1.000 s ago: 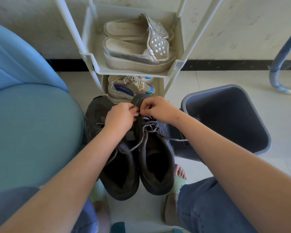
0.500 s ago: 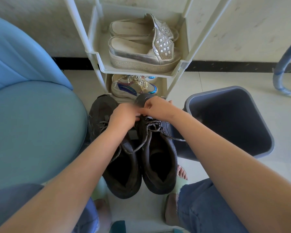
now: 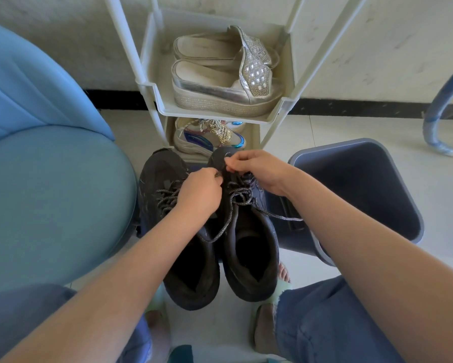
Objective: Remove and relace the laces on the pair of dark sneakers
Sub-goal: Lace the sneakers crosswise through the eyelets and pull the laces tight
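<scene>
Blue chair at nine o'clock, seat close against the left sneaker. That sneaker stood on the floor at centre, toe toward twelve o'clock, still laced, lace speckled grey. Left hand lay over its tongue, fingers curled shut, tips pinched on something small and dark at the toe end of the right sneaker's lacing; could not tell whether lace or eyelet edge. Right sneaker touched the left one side by side, toe also toward twelve. Its lace partly loosened: a knot of loops across the upper eyelets, one end trailing toward seven o'clock over the left sneaker's opening, the other running out toward three o'clock. Right hand sat just past the toe cap, thumb and forefinger closed in a pinch on the lace at the lowest eyelets, other fingers folded. White shoe rack at twelve o'clock, silver sandals on the upper shelf, pale trainers below. Grey bin at three o'clock, just beside the right sneaker. Jeans and bare toes at five o'clock.
</scene>
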